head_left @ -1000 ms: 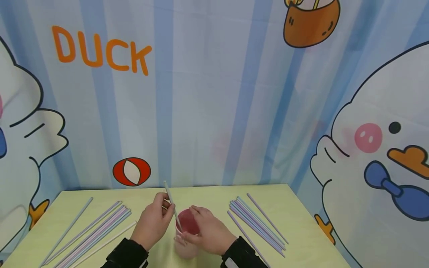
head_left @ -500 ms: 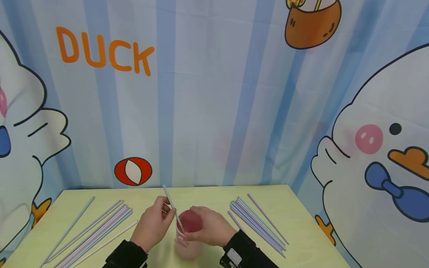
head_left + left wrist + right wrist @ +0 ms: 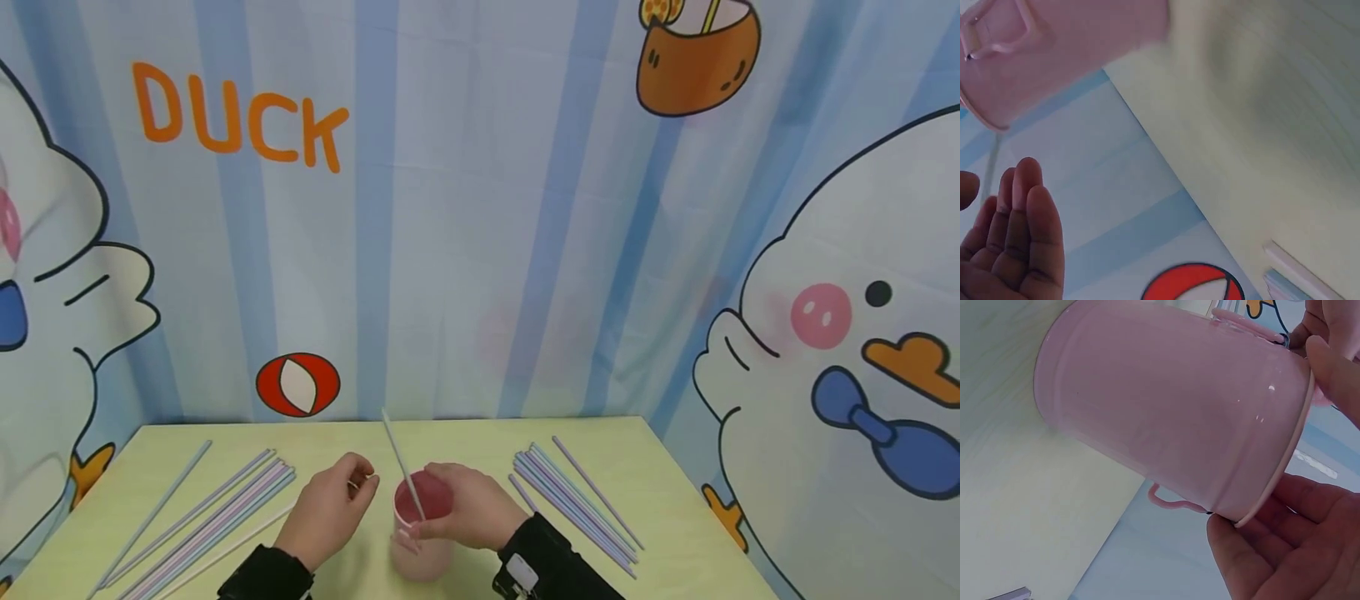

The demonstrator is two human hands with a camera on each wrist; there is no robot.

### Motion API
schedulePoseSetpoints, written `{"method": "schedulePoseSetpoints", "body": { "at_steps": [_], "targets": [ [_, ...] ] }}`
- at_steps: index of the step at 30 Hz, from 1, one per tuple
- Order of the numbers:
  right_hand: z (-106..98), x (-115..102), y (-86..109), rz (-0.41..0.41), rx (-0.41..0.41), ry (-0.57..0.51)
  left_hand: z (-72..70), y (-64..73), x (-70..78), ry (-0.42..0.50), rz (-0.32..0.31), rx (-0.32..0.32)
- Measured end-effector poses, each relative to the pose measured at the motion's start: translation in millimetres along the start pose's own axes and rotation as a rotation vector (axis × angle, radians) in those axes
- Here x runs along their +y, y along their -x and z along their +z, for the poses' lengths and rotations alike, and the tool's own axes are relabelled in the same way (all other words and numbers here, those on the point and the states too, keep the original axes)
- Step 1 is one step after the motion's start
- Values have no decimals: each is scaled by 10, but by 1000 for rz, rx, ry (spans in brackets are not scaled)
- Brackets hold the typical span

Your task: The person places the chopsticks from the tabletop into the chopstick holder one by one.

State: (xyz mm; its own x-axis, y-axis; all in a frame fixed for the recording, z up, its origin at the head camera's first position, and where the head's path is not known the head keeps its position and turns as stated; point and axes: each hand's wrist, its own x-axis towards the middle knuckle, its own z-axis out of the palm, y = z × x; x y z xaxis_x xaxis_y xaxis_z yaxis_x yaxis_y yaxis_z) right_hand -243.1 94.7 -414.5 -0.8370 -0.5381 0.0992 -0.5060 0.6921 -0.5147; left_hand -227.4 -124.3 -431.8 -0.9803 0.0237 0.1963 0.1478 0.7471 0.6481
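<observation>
We see one pale straw [image 3: 402, 460] leaning inside the pink bucket [image 3: 422, 565], whose rim our right hand [image 3: 480, 508] grips on its right. Just left of the bucket, our left hand [image 3: 330, 510] holds nothing, fingers relaxed. We judge it early: only that straw is in, while the left straws [image 3: 213, 529] and right straws [image 3: 581, 510] lie outside, on either side of the bucket.
</observation>
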Motion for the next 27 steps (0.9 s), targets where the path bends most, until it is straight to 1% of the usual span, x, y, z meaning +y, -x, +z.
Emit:
{"method": "schedulePoseSetpoints", "body": {
  "at_steps": [3,5,8,10,12,14,16,18,24,27],
  "targets": [
    [-16,-1,4,-7,-6,20,-92,-14,-199,-94,-9,-26],
    [-17,-13,1,-8,-9,47,-175,-8,-395,-193,1,-44],
    [-14,-16,1,-3,-9,79,-284,31,-710,-347,40,-74],
    [-14,-14,5,0,-8,80,-334,69,-914,-446,78,-91],
    [-11,-11,3,-3,-8,70,-367,116,-1084,-515,99,-110],
    [-8,-12,3,-10,-8,54,-386,153,-1204,-564,114,-120],
    [0,-17,6,-11,-3,42,-393,176,-1279,-587,125,-121],
    [18,-21,9,-6,11,42,-390,187,-1324,-597,127,-120],
    [22,-14,34,35,47,34,-302,94,-1374,-636,160,-109],
    [14,-22,35,36,47,45,-273,63,-1383,-643,156,-110]
  ]
}}
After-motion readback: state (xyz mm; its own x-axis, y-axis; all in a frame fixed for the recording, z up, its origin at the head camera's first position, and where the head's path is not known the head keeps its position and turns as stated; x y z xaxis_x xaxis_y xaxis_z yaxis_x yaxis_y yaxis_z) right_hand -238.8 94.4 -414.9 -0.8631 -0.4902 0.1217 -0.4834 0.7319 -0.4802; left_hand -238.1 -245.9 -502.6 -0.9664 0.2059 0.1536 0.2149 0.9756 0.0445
